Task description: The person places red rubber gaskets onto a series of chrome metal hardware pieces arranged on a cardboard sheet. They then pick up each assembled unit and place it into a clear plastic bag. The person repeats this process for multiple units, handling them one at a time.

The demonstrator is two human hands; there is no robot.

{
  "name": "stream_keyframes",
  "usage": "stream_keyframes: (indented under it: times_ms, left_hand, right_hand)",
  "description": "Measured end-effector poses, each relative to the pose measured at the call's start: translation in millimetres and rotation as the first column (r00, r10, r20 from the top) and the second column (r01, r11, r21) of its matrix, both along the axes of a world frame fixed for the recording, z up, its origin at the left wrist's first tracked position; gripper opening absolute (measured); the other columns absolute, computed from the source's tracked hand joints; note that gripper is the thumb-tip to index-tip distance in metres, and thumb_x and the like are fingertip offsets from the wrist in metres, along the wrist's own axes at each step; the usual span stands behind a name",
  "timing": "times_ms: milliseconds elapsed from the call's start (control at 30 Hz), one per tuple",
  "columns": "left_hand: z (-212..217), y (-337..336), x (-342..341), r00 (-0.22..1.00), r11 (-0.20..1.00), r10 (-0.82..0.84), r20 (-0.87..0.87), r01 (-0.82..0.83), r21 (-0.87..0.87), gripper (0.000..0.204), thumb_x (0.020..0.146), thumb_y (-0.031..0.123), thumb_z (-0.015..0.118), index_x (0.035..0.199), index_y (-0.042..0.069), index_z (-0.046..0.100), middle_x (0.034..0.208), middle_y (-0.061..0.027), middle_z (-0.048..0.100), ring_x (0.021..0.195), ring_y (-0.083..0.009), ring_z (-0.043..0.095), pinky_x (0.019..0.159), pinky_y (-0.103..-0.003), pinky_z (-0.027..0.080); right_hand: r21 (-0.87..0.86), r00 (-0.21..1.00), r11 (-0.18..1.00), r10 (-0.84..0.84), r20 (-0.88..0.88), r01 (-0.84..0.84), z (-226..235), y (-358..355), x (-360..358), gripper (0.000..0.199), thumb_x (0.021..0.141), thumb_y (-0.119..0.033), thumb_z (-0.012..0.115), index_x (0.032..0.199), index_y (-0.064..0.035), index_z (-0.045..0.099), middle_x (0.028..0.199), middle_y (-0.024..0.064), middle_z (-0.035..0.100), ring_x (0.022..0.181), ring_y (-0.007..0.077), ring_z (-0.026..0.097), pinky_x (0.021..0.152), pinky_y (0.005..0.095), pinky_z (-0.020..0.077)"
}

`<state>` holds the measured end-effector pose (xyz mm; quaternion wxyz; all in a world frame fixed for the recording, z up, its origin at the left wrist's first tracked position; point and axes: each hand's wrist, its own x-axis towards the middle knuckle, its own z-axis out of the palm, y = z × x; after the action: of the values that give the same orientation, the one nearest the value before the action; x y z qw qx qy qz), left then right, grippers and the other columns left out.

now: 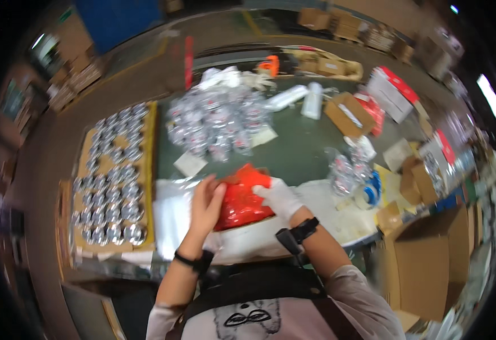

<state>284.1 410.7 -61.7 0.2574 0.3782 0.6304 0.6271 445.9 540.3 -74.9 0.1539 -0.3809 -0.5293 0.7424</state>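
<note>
A shiny red plastic bag (245,198) lies at the near edge of the table, in front of me. My right hand (279,197), in a white glove, pinches its right side. Bare, with fingers extended upward and thumb apart, my left hand (205,204) rests against the bag's left side. A thin brown edge shows under the bag; what it belongs to is hidden. Clear plastic sheets or bags (171,212) lie left of my left hand. Beyond the red bag is a heap of clear-bagged items (216,122) with small red marks.
Rows of shiny metallic pieces (112,201) stand on a cardboard-lined tray at left. To the right are a tape roll (371,192), more bagged pieces (344,173) and a small cardboard box (350,115). A large open carton (423,263) stands near right.
</note>
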Motion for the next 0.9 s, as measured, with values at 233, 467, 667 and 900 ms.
stream_keyframes:
  times_ms: [233,467,667,900]
  left_hand:
    - [-38,51,-2,0.563,0.894,-0.119,0.818,0.419,-0.159,0.033,0.099,0.031,0.051,0.119,0.006,0.058,0.116,-0.0101,0.063,0.104,-0.0223,0.062,0.090,-0.039,0.053]
    - [-107,39,17,0.724,0.984,-0.016,0.690,0.135,-0.119,0.024,0.099,0.019,0.050,0.118,0.008,0.060,0.114,-0.0098,0.064,0.102,-0.0219,0.063,0.087,-0.036,0.054]
    - [-70,34,5,0.313,0.979,-0.191,0.930,0.135,0.156,0.048,0.100,0.046,0.040,0.133,0.013,0.049,0.130,-0.0062,0.057,0.122,-0.0228,0.051,0.105,-0.043,0.038]
    - [-54,31,17,-0.021,0.955,-0.292,0.956,0.053,0.292,0.056,0.098,0.057,0.035,0.129,0.015,0.055,0.133,-0.0062,0.055,0.123,-0.0256,0.051,0.109,-0.044,0.036]
  right_hand:
    - [-0.172,0.986,0.971,0.168,-0.018,-0.169,-24,-1,-15,0.028,0.093,-0.009,0.059,0.120,-0.0038,0.058,0.102,0.0045,0.064,0.087,0.0152,0.064,0.065,0.0288,0.0537]
    - [-0.262,0.980,0.961,-0.036,0.196,0.087,-7,-28,-45,0.048,0.092,-0.003,0.059,0.136,-0.0051,0.042,0.123,0.0097,0.056,0.103,0.0206,0.061,0.089,0.0367,0.0510]
    - [-0.372,0.919,0.922,-0.232,-0.317,0.105,-45,-18,-35,0.040,0.089,0.001,0.061,0.127,-0.0034,0.052,0.117,0.0072,0.060,0.105,0.0175,0.060,0.092,0.0321,0.0498]
    - [0.770,0.978,0.633,-0.102,0.184,-0.078,-54,-29,-46,0.049,0.080,-0.018,0.069,0.125,-0.0037,0.054,0.117,0.0115,0.059,0.108,0.0280,0.057,0.093,0.0417,0.0470]
